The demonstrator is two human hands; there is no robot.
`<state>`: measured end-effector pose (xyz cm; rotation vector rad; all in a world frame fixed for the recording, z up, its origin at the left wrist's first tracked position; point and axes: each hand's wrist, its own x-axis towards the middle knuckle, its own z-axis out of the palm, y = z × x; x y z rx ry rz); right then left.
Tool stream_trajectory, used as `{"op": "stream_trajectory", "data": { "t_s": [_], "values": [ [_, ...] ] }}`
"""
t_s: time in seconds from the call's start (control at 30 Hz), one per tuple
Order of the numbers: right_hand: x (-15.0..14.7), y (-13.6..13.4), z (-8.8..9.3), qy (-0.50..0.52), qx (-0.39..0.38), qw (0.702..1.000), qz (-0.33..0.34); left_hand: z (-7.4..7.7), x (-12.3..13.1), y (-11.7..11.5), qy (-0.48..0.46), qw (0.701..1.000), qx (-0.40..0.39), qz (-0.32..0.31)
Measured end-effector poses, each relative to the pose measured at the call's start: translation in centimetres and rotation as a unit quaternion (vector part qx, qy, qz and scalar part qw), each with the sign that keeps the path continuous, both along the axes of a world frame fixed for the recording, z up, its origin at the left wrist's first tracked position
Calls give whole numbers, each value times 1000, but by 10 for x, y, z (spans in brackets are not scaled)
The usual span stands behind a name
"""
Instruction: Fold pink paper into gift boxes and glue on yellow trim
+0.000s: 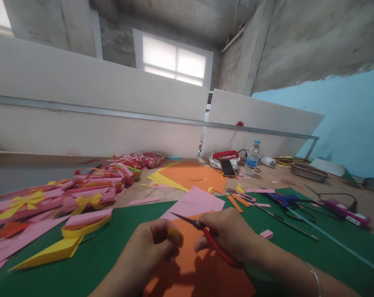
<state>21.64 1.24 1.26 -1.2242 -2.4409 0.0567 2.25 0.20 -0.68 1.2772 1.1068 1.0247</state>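
My right hand (228, 241) grips red-handled scissors (205, 236) whose dark blades point up-left, just above an orange paper sheet (193, 270) on the green cutting mat (112, 243). My left hand (151, 245) pinches a small yellow paper piece (176, 235) between its fingers, close beside the scissor blades. A pink sheet (195, 202) lies partly under the orange one, just beyond both hands.
Pink and yellow paper bows (50, 202) pile at the left, with a folded yellow and pink strip (69, 239). An orange sheet (190, 173), phone (228, 167), water bottle (252, 157), blue glue gun (282, 200), long ruler (332, 239) and purple tool (344, 210) lie beyond and right.
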Motion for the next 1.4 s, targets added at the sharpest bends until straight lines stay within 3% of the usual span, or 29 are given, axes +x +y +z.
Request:
{"op": "stream_trajectory", "data": {
  "t_s": [0.1,0.2,0.33,0.47,0.57,0.67,0.73,0.8,1.1,1.4],
  "values": [
    [4,4,8,21,-17,999,-38,-3,1,0,-13,1000,-17,-11],
    [15,19,11,17,-39,994,-105,-1,0,0,-43,998,-30,16],
    [39,52,0,-18,-70,978,-197,2,-1,-1,-68,992,-91,46],
    [56,76,-5,-2,-70,971,-230,4,-1,-3,-87,987,-126,42],
    [50,70,1,15,-90,978,-187,5,-1,-4,-95,987,-122,32],
    [32,46,8,30,-158,985,-66,5,0,-5,-104,986,-122,44],
    [19,28,11,56,-216,974,34,5,0,-5,-104,986,-113,57],
    [10,15,12,75,-236,965,89,6,-1,-4,-89,990,-95,61],
    [1,3,10,57,-134,988,60,3,-1,-1,-24,997,-50,45],
    [-2,0,-2,57,-92,993,50,4,2,-2,9,998,-41,42]
  ]
}}
